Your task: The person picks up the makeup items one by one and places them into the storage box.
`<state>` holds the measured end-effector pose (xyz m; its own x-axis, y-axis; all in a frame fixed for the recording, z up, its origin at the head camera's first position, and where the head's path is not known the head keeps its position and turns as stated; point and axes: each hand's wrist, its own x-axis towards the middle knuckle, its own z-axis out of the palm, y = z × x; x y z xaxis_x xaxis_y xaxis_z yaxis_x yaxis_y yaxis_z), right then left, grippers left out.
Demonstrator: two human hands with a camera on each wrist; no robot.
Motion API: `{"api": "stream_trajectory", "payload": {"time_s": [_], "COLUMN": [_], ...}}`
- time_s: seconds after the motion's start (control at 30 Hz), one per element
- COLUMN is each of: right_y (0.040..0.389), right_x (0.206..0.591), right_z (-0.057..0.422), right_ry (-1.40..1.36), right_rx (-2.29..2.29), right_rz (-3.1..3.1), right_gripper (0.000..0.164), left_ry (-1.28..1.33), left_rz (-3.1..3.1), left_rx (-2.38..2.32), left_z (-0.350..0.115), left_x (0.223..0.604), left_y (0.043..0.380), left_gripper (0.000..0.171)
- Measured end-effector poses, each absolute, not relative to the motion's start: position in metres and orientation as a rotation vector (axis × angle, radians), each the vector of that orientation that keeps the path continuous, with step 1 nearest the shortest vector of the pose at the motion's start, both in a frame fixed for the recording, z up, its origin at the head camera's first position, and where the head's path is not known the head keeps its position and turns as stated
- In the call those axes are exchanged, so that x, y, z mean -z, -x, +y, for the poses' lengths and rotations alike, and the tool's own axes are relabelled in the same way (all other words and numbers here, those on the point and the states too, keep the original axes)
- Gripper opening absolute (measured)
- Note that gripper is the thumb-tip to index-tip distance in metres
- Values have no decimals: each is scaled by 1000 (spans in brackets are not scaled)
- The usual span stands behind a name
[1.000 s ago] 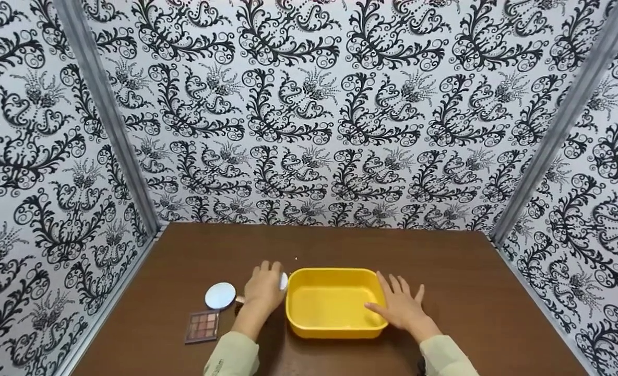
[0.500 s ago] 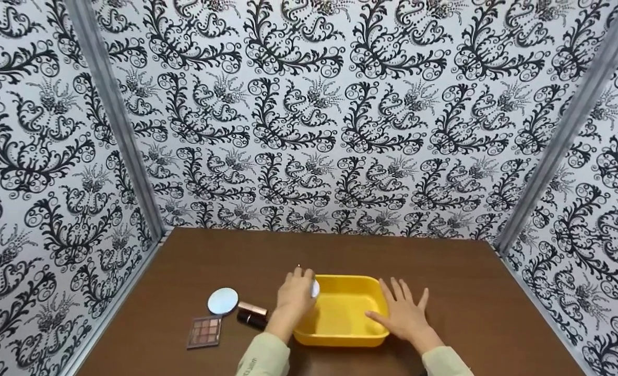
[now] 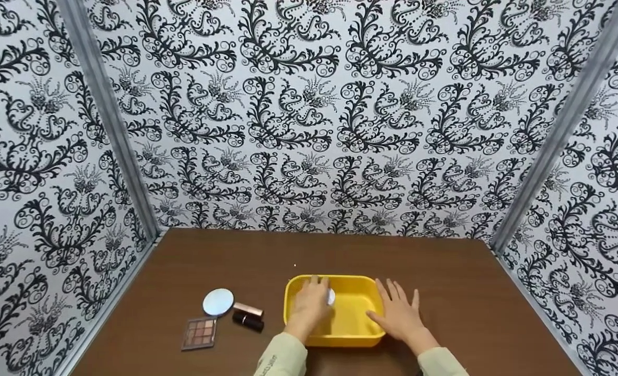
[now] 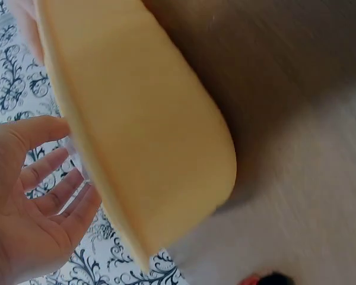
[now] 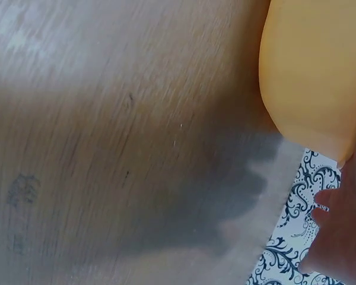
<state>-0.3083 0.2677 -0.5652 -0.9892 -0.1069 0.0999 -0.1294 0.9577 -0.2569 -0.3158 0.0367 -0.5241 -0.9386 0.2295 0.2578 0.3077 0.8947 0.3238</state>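
Note:
My left hand (image 3: 310, 305) reaches over the left side of a yellow plastic tub (image 3: 345, 341) and holds a small round white item (image 3: 331, 297) inside it. In the left wrist view the left hand (image 4: 38, 202) has bent fingers around a clear plastic piece (image 4: 77, 159), mostly hidden by the tub wall (image 4: 148, 124). My right hand (image 3: 400, 316) rests at the tub's right rim with its fingers spread and thumb over the edge. The right wrist view catches part of the right hand (image 5: 344, 231) beside the tub (image 5: 314, 71).
Left of the tub on the brown table (image 3: 225, 261) lie a round mirror (image 3: 218, 302), an eyeshadow palette (image 3: 200, 333), a rose-gold tube (image 3: 248, 309) and a dark tube (image 3: 248, 321). Patterned walls (image 3: 309, 130) surround the table at the back and sides.
My left hand has moved right, from beside the tub to inside it, carrying the round white item. This uncovers the two tubes. The right hand stays at the tub's right rim.

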Motion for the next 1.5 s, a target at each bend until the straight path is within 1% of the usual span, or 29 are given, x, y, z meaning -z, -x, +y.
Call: {"api": "stream_trajectory", "payload": {"time_s": [0.2, 0.6, 0.83, 1.0, 1.17, 1.33, 1.5], "right_y": [312, 309, 305, 304, 303, 303, 302], "right_x": [569, 563, 564, 564, 566, 563, 561], "right_z": [268, 256, 253, 256, 253, 252, 251], "right_ry": [-186, -137, -195, -188, -187, -173, -152], "right_rx": [-484, -576, -584, -595, -602, -583, -574], "right_rz": [-3050, -3097, -3012, -3015, -3002, -2999, -2980], "right_gripper": [82, 83, 83, 82, 79, 82, 84], "left_ry": [426, 500, 470, 493, 527, 551, 575], "left_rz": [-2873, -2870, -2883, -2896, -2925, -3013, -3045], "left_rx": [520, 393, 316, 341, 448, 530, 526], "left_z": [54, 84, 95, 102, 103, 104, 91], "left_x": [530, 542, 548, 548, 550, 547, 535], "left_y": [319, 321, 318, 322, 321, 317, 312], "left_gripper": [47, 41, 34, 39, 43, 39, 45]}}
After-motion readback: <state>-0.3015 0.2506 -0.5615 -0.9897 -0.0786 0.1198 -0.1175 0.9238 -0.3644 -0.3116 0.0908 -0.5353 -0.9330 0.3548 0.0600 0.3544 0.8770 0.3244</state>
